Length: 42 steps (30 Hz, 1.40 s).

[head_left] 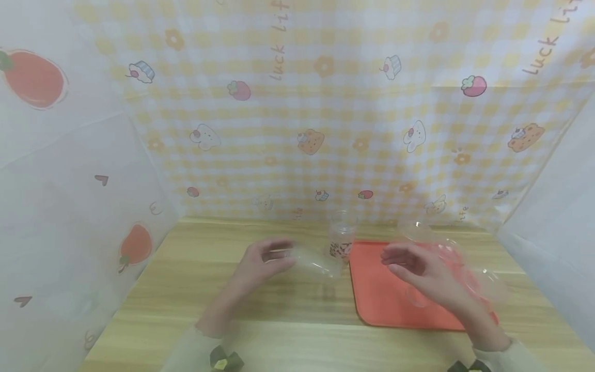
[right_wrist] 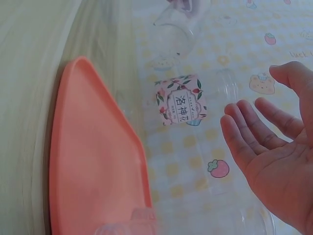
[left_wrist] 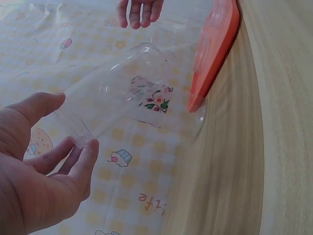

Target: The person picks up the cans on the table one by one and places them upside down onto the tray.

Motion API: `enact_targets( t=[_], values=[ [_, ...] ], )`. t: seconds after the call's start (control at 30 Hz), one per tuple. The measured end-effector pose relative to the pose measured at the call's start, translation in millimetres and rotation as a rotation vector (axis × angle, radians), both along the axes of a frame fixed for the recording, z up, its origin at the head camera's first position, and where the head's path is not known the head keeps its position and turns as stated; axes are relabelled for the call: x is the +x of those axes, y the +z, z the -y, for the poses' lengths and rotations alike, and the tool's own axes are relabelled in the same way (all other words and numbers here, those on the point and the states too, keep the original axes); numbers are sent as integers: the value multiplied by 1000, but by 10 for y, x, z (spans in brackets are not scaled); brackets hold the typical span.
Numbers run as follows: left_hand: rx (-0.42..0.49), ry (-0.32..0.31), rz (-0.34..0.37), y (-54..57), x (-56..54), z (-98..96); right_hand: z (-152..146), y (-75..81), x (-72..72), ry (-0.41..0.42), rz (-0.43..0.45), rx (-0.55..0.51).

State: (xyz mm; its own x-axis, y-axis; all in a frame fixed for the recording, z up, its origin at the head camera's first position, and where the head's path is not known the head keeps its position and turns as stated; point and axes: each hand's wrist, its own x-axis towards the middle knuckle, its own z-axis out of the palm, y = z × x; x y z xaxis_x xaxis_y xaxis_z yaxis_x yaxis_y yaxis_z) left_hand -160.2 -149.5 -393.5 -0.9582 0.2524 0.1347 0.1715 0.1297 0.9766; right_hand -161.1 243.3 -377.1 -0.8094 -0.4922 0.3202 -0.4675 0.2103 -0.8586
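My left hand (head_left: 260,266) holds a clear plastic jar (head_left: 313,264) by its rim end, thumb on one side and fingers on the other. The jar is tilted, its other end pointing right; no label shows on it in the left wrist view. Just beyond it, a second clear jar (head_left: 343,238) stands upright with a pink floral label (right_wrist: 181,100). My right hand (head_left: 425,274) is above the red-orange tray (head_left: 378,307), holding nothing. In the right wrist view its fingers are spread and relaxed, palm facing the labelled jar.
Several clear plastic containers stand on and around the tray's right side, including one at the back (head_left: 416,231) and one at the right edge (head_left: 490,284). A checked cloth (head_left: 279,170) hangs behind the wooden table (head_left: 186,289).
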Motion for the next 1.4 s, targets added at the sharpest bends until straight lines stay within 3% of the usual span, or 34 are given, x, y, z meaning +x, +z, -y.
enact_targets(
  t=[0.73,1.13,1.4],
  values=[
    [34,-31,-7,-18,3,-106,103,-26,10,20,60,-7],
    [55,-43,-23,-49,-14,-161,198,-94,-7,46,25,-47],
    [89,-25,16,-58,17,-198,254,-137,-20,62,17,-73]
  ],
)
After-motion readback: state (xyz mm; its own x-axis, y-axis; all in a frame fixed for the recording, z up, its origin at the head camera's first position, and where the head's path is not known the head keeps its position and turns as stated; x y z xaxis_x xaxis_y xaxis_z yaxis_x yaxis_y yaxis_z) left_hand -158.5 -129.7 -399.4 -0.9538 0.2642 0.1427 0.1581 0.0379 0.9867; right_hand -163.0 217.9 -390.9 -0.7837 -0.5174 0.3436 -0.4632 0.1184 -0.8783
